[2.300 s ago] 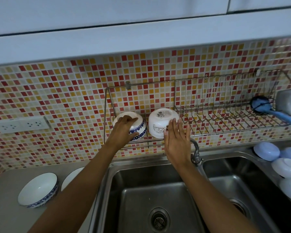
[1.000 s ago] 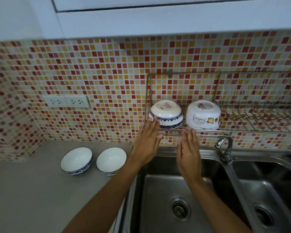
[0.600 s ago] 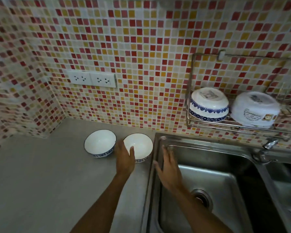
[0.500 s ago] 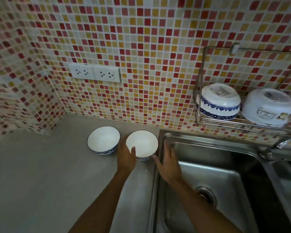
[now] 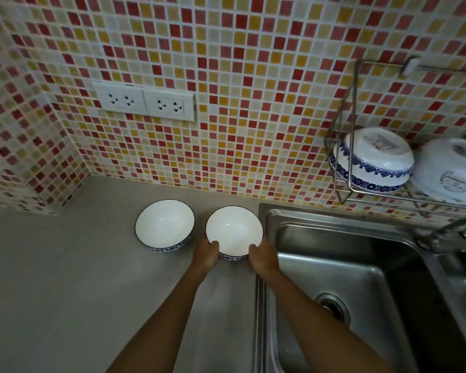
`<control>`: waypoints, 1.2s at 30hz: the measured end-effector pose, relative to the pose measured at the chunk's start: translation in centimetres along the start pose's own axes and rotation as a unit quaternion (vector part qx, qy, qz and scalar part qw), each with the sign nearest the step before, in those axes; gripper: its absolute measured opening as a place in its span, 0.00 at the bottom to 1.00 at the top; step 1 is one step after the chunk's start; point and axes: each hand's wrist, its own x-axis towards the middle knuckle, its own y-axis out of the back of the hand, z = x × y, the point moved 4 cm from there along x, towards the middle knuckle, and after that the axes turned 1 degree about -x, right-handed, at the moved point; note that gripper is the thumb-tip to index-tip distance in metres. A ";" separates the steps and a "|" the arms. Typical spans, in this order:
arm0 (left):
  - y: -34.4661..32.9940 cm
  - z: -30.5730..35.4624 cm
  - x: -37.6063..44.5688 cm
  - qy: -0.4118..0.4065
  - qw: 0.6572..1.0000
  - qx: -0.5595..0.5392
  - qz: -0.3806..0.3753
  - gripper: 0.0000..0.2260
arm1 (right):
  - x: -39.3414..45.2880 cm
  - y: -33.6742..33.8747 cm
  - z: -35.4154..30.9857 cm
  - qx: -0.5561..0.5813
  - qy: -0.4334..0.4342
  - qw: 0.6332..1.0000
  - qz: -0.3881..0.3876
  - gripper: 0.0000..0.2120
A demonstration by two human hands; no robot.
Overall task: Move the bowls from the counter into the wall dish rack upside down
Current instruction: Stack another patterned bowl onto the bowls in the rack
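Note:
Two white bowls with blue rims stand upright on the grey counter (image 5: 65, 278). My left hand (image 5: 206, 255) and my right hand (image 5: 261, 255) clasp the right bowl (image 5: 233, 232) on its near left and near right sides, thumbs over the rim. The left bowl (image 5: 164, 224) stands free beside it. In the wire wall rack (image 5: 345, 168) at the right, a blue-patterned bowl (image 5: 374, 160) and a plain white bowl (image 5: 450, 173) sit upside down.
A steel sink (image 5: 347, 278) lies just right of the held bowl, with its tap (image 5: 447, 235) under the rack. A double wall socket (image 5: 145, 103) sits on the mosaic tiles above the counter.
Both hands left the rack and came down to the counter. The view swung left and down. The hands have closed around the right bowl.

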 end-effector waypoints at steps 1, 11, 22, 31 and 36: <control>-0.1 0.1 -0.2 0.003 1.000 -0.004 -0.002 0.29 | -0.5 0.3 0.1 0.011 0.001 1.000 0.003 0.23; -6.0 5.3 -10.7 -0.005 0.995 -0.059 -0.082 0.24 | -5.7 9.1 4.5 0.067 0.023 0.997 0.027 0.19; -15.8 9.5 -19.9 -0.120 0.978 -0.089 -0.144 0.27 | -9.9 23.6 9.7 0.024 0.119 0.987 0.104 0.16; -20.8 14.9 -22.9 -0.137 0.974 -0.106 -0.144 0.18 | -12.2 35.9 8.1 0.046 0.265 0.941 0.207 0.18; -23.5 21.2 -23.8 -0.194 0.965 -0.097 -0.148 0.26 | -9.8 42.8 6.4 -0.086 0.300 0.890 0.332 0.19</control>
